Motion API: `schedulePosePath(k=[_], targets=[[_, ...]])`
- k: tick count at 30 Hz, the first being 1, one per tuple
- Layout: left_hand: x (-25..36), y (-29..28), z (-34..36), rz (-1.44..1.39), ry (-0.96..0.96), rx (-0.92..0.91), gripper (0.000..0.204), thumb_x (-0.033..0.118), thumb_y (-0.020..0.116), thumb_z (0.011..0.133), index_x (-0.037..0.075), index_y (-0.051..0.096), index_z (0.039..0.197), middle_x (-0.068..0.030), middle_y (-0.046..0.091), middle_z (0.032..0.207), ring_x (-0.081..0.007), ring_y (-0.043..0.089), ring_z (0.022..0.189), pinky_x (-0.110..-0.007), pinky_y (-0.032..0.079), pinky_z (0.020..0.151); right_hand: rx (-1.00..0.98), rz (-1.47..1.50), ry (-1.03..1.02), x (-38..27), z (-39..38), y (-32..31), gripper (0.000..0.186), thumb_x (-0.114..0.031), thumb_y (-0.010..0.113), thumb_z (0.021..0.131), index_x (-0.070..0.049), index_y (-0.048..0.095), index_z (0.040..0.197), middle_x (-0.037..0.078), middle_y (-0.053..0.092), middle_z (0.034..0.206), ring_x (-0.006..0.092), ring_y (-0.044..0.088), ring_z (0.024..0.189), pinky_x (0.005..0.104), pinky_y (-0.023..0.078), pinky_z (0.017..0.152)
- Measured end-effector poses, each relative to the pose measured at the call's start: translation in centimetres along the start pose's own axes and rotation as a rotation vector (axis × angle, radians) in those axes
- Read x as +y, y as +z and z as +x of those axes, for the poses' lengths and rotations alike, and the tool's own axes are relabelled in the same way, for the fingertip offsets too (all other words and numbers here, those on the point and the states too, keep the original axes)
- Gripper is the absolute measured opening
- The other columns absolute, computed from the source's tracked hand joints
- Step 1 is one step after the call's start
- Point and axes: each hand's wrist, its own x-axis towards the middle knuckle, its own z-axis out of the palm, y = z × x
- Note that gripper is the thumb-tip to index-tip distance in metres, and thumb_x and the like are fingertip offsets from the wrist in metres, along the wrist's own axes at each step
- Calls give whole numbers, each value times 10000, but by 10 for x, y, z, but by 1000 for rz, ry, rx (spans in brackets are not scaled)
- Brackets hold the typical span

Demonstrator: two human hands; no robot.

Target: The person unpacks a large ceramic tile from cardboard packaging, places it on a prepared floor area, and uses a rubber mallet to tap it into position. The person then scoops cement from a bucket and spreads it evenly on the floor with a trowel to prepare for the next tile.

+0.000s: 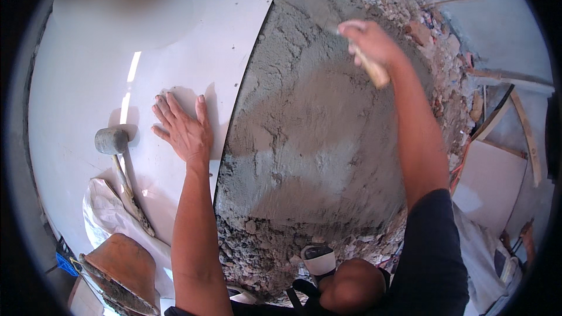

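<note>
My left hand [184, 131] lies flat with its fingers spread on a large glossy white floor tile [76, 82]. It rests close to the tile's right edge, beside a bed of wet grey mortar [310, 123]. In my right hand [372, 41] is a trowel by its wooden handle [374, 70], the fingers wrapped round it. The trowel's blade [316, 9] is smeared grey and touches the mortar at the far side, where it is hard to tell from the mix. Parts of the mortar look smoothed; others are rough and lumpy.
A rubber mallet [111, 140] lies on the tile, left of my left hand. Near it are a white sack [105, 205] and an orange-brown bucket [126, 266] crusted with mortar. Rubble [421, 32] runs along the right wall. Wood strips [527, 134] and a pale panel [489, 175] stand right.
</note>
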Motion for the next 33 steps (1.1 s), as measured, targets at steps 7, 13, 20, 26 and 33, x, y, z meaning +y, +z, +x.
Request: schedulePosePath(k=[7, 13, 20, 26, 33], targets=[[0, 2, 0, 18, 26, 42, 758, 574, 406, 943, 49, 266, 1473, -173, 232, 1542, -342, 129, 1453, -607, 84, 1131, -252, -98, 103, 8, -16, 5, 509, -399, 555, 910, -42, 556, 1274, 58, 549, 688, 128, 532, 511, 304, 451, 464], [1, 1, 1, 20, 0, 6, 769, 597, 379, 942, 60, 252, 1478, -163, 230, 1544, -335, 126, 1454, -601, 77, 1138, -276, -146, 25, 18, -59, 33, 500, -391, 543, 919, -31, 568, 1266, 87, 564, 705, 150, 546, 525, 320, 474, 508], [-1, 2, 2, 30, -14, -14, 796, 628, 356, 931, 65, 253, 1484, -157, 216, 1550, -317, 98, 1463, -587, 65, 1148, -102, -888, -285, 58, -92, 31, 383, -373, 529, 934, -154, 578, 1245, 141, 657, 1014, 301, 663, 920, 421, 529, 754], [0, 1, 2, 23, -18, -12, 791, 622, 358, 934, 58, 263, 1481, -155, 218, 1550, -312, 95, 1464, -580, 59, 1152, 260, -1184, -573, 62, 6, -15, 354, -365, 483, 958, -212, 550, 1270, 113, 626, 972, 320, 628, 956, 458, 515, 773], [0, 2, 3, 36, -14, -13, 773, 601, 361, 943, 46, 270, 1474, -159, 221, 1549, -317, 92, 1464, -582, 51, 1150, 283, -1093, -411, 51, 21, -22, 307, -351, 505, 937, -179, 555, 1186, 111, 626, 1034, 331, 622, 980, 482, 516, 773]])
